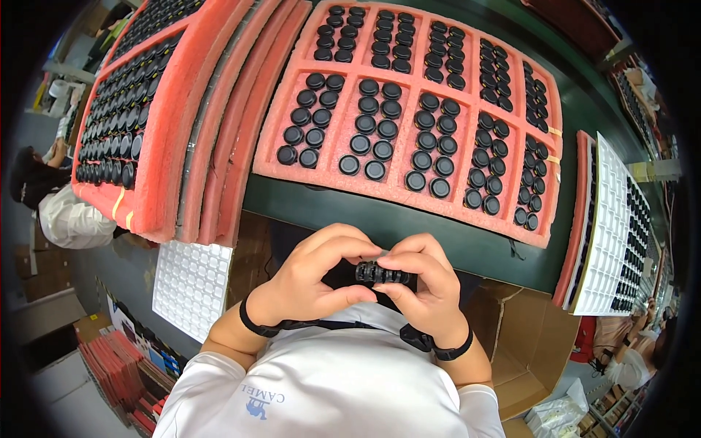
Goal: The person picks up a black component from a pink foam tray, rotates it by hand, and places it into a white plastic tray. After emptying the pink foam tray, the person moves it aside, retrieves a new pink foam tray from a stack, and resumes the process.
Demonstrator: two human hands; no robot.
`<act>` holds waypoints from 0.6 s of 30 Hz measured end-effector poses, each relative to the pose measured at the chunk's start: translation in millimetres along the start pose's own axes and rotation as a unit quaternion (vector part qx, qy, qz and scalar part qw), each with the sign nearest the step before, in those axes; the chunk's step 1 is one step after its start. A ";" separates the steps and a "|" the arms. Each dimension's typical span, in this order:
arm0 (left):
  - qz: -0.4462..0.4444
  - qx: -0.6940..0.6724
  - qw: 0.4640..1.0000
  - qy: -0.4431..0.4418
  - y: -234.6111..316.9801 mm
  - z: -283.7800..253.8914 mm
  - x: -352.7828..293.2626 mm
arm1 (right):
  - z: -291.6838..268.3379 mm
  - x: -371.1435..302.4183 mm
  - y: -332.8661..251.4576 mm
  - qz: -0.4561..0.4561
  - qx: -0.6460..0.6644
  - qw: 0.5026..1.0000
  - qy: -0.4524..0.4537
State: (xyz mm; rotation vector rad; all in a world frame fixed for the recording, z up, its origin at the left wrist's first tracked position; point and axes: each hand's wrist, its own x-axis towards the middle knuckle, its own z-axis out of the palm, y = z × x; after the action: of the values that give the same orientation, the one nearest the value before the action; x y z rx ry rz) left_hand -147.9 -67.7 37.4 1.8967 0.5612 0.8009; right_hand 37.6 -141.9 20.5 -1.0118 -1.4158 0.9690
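Note:
Close in front of my white shirt, both hands meet around a small black round part [381, 274] with a ribbed or notched side. My right hand [431, 285] grips it between thumb and bent fingers, covering its right end. My left hand [314, 274] curls around the other side, with fingertips above the part and thumb below it. Just beyond my hands lies a pink foam tray [343, 179], divided into compartments that hold several black round capped pieces [376, 169] in rows.
At left, pink foam trays [208, 146] stand tilted in a stack, the outermost filled with black pieces. A white plastic tray [191, 285] sits below them. More trays [610, 219] lean at right, beside a cardboard box [529, 336]. Another person [69, 215] is at far left. The tabletop [328, 204] is dark green.

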 end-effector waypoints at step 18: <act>0.011 -0.043 0.999 -0.008 -13.6 9.1 0.6 | -3.1 -5.6 4.1 0.028 -0.007 1.000 0.008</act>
State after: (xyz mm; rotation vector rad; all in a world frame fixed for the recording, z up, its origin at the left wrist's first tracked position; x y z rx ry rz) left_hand -141.4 -66.9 22.4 1.8319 0.4884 0.8100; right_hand 41.2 -146.0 15.1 -1.0731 -1.3900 0.9909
